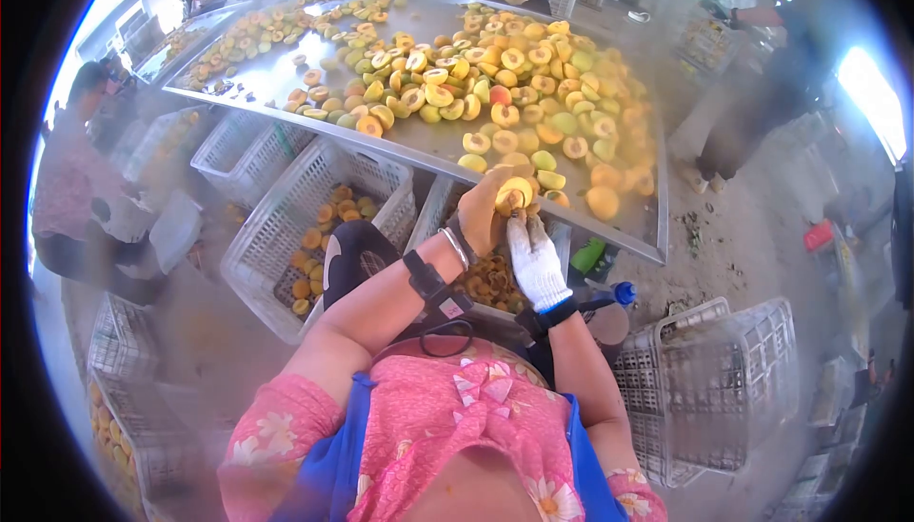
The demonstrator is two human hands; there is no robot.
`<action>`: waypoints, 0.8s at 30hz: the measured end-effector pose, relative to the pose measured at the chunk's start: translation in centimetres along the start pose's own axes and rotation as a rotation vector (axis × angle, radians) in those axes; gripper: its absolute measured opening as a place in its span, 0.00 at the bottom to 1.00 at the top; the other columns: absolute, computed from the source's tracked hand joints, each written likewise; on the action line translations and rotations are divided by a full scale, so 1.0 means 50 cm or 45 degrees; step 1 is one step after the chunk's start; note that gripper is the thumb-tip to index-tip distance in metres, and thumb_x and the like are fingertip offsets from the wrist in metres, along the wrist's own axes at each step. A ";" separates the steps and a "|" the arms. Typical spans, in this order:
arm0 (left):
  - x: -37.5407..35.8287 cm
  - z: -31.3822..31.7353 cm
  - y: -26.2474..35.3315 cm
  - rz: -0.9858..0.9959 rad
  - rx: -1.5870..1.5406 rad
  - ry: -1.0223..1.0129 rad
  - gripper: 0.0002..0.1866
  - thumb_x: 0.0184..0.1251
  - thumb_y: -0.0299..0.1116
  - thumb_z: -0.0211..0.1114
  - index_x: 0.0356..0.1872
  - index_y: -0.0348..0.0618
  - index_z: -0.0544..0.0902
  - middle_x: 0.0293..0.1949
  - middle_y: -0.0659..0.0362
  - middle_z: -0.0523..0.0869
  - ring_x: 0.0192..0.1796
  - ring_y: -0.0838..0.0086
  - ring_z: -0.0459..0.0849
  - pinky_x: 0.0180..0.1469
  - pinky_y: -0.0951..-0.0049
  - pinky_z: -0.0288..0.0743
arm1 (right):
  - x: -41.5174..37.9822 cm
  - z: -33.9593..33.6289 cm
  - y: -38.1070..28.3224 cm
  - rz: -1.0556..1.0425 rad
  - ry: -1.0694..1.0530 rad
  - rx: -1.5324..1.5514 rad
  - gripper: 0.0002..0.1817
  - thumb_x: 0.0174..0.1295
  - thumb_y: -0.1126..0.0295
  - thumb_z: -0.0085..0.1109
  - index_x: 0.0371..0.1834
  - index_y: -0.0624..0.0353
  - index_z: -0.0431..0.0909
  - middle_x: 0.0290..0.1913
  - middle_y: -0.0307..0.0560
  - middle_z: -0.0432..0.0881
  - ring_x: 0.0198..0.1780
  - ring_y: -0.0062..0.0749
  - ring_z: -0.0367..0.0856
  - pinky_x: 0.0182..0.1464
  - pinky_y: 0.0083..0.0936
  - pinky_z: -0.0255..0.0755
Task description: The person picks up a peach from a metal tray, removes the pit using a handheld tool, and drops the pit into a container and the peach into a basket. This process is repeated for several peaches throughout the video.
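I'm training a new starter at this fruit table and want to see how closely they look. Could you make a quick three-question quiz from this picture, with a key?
1. Which hand wears the white glove?
2. True or false: every piece on the metal table is a whole, uncut fruit.
3. Fill the gap: close to the glove, the left hand holds a cut yellow ____.

Key
1. The right hand; the left is bare.
2. False: many are cut halves with their inner faces showing.
3. Fruit.
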State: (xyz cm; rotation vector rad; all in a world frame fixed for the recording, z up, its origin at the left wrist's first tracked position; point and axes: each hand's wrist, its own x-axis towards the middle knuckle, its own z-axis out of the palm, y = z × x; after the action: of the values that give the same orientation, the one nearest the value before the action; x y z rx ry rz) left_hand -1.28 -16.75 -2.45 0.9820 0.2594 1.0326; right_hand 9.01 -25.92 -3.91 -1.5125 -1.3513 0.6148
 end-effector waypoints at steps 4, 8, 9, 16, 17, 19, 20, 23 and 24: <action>-0.007 -0.005 -0.010 0.059 0.102 0.233 0.19 0.80 0.44 0.55 0.54 0.37 0.81 0.50 0.53 0.86 0.50 0.68 0.86 0.51 0.68 0.84 | -0.019 0.024 -0.018 0.085 -0.072 0.052 0.21 0.78 0.59 0.49 0.59 0.68 0.75 0.50 0.63 0.82 0.54 0.49 0.80 0.58 0.36 0.72; -0.007 -0.019 -0.017 0.143 0.340 0.235 0.19 0.81 0.43 0.53 0.46 0.36 0.82 0.42 0.54 0.87 0.41 0.68 0.87 0.46 0.72 0.83 | -0.019 0.021 0.000 0.082 -0.111 0.036 0.27 0.77 0.52 0.49 0.61 0.69 0.74 0.49 0.68 0.83 0.53 0.60 0.83 0.54 0.40 0.75; -0.008 -0.018 0.001 0.049 0.295 0.220 0.19 0.81 0.44 0.53 0.43 0.36 0.82 0.38 0.54 0.87 0.38 0.68 0.87 0.44 0.73 0.83 | -0.017 0.028 0.017 0.139 -0.218 0.137 0.28 0.77 0.51 0.49 0.61 0.69 0.74 0.48 0.66 0.84 0.52 0.57 0.83 0.55 0.39 0.75; -0.022 -0.012 0.042 -0.084 0.472 -0.097 0.31 0.82 0.52 0.50 0.24 0.38 0.82 0.26 0.56 0.86 0.28 0.72 0.83 0.35 0.74 0.76 | -0.038 0.002 -0.018 0.682 -0.592 1.079 0.19 0.76 0.50 0.53 0.57 0.51 0.78 0.32 0.30 0.78 0.27 0.13 0.71 0.29 0.13 0.67; -0.025 -0.008 0.041 -0.067 0.539 -0.126 0.31 0.82 0.51 0.50 0.23 0.38 0.82 0.26 0.56 0.86 0.28 0.72 0.83 0.36 0.73 0.76 | -0.040 0.000 -0.011 0.749 -0.639 1.247 0.18 0.76 0.50 0.54 0.56 0.51 0.78 0.31 0.30 0.78 0.27 0.13 0.72 0.28 0.13 0.68; -0.028 0.001 0.043 -0.215 0.317 -0.151 0.31 0.82 0.52 0.50 0.23 0.37 0.83 0.26 0.56 0.86 0.28 0.71 0.83 0.36 0.73 0.76 | -0.040 0.005 0.021 0.822 -0.722 1.526 0.17 0.76 0.51 0.55 0.55 0.50 0.79 0.31 0.30 0.78 0.26 0.14 0.73 0.27 0.13 0.69; -0.034 0.001 0.053 -0.290 0.216 -0.145 0.32 0.82 0.53 0.50 0.24 0.37 0.83 0.26 0.56 0.86 0.29 0.71 0.83 0.36 0.73 0.76 | -0.044 0.021 0.035 0.823 -0.771 1.652 0.16 0.76 0.51 0.55 0.53 0.49 0.79 0.31 0.30 0.78 0.26 0.14 0.73 0.27 0.13 0.69; -0.022 -0.029 0.020 -0.363 -0.222 0.039 0.30 0.79 0.57 0.52 0.38 0.35 0.83 0.32 0.51 0.86 0.32 0.64 0.86 0.35 0.65 0.84 | -0.045 0.019 0.010 1.063 -0.716 1.777 0.17 0.74 0.48 0.56 0.45 0.50 0.78 0.25 0.32 0.72 0.15 0.17 0.66 0.14 0.15 0.60; -0.008 -0.055 0.003 -0.337 -0.465 0.051 0.29 0.80 0.57 0.51 0.39 0.35 0.82 0.35 0.51 0.87 0.34 0.64 0.87 0.37 0.63 0.86 | -0.049 0.013 -0.021 1.127 -0.547 1.722 0.18 0.73 0.47 0.56 0.46 0.51 0.77 0.23 0.33 0.70 0.13 0.17 0.63 0.12 0.15 0.58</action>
State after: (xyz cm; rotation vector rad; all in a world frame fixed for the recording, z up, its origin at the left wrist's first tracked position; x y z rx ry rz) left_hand -3.21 -15.50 -3.98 0.5795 0.2176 0.8204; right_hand 7.39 -28.12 -3.81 -0.7119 -0.1686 1.9724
